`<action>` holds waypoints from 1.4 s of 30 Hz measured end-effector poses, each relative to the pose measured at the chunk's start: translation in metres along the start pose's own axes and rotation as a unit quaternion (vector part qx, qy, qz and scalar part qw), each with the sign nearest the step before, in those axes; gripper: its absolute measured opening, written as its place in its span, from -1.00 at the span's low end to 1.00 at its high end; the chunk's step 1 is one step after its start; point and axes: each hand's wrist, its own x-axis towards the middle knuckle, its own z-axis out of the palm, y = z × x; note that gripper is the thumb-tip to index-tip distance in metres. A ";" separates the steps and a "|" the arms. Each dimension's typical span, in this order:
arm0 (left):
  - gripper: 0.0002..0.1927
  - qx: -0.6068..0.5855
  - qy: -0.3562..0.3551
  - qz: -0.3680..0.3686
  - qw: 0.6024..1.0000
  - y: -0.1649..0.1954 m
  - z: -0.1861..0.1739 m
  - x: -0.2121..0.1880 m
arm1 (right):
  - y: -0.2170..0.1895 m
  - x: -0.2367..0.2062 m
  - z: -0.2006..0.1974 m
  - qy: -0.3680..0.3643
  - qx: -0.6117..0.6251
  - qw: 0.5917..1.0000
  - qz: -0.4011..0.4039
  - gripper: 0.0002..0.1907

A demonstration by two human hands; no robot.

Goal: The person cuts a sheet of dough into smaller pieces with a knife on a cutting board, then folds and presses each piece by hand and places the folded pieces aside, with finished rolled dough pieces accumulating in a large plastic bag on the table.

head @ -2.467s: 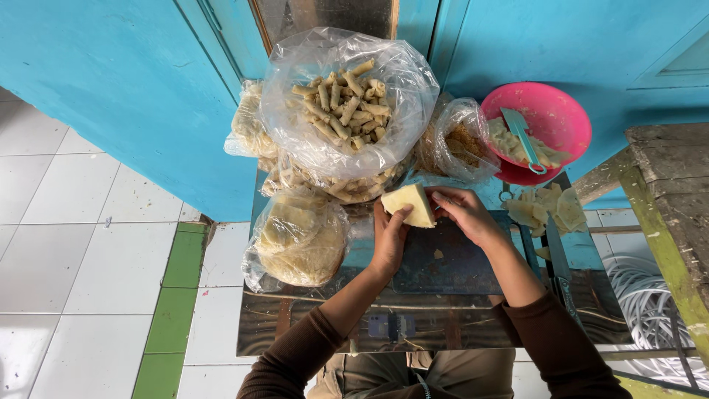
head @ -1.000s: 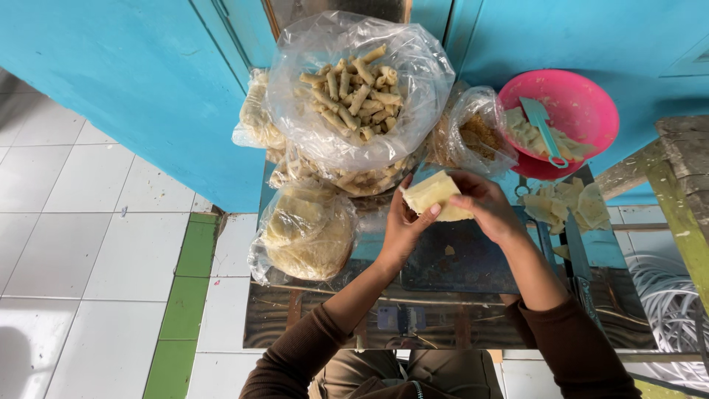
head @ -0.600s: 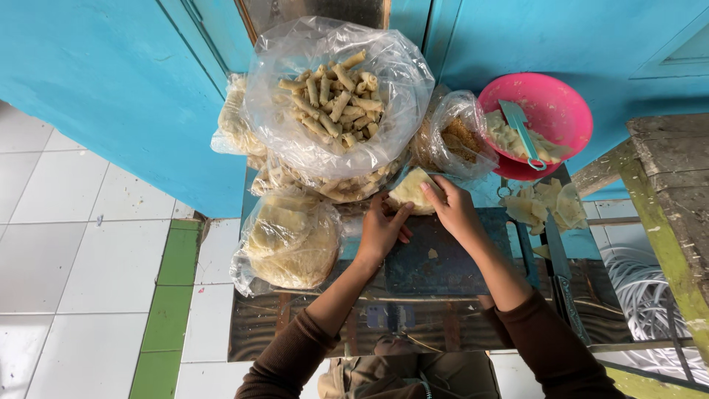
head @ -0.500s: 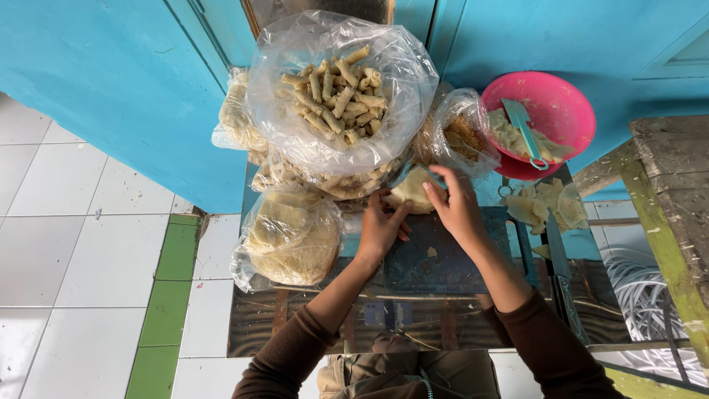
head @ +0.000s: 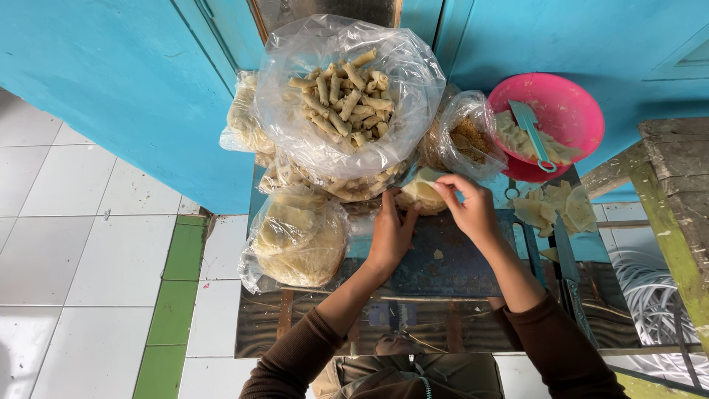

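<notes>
While both hands work over the middle of the shiny metal bench, the pale yellow folded dough wrapper sits at the far edge of the dark blue work mat, just below the bags. The left hand rests with its fingers bent against the near side of the wrapper, touching it; whether it actually grips cannot be told. The right hand pinches the wrapper's right edge between thumb and fingertips, closed on it. Directly beyond the wrapper stands a large clear plastic bag of breaded finger-shaped rolls, leaning on the blue painted wall. To its right, a smaller clear bag of brown crumbs touches a pink round plastic bowl, which holds pale filling and a light teal plastic spatula. Near the left hand, on the bench's left side, lies a clear bag of flat round pale wrappers. Loose pale wrapper pieces lie right of the right hand, below the bowl. White floor tiles with a green tile strip show at left.
</notes>
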 end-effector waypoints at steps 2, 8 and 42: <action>-0.39 0.076 0.041 0.066 0.994 -0.005 0.002 0.000 | 0.006 -0.001 0.001 -0.004 0.058 0.997 0.052 -0.82; -0.34 0.229 0.061 0.069 0.969 -0.022 -0.002 0.016 | 0.023 0.003 0.004 0.054 0.322 0.917 0.230 -0.87; -0.79 0.221 -0.013 0.168 0.961 -0.022 0.056 -0.010 | -0.037 -0.033 -0.107 0.028 -0.268 0.960 -0.077 -0.85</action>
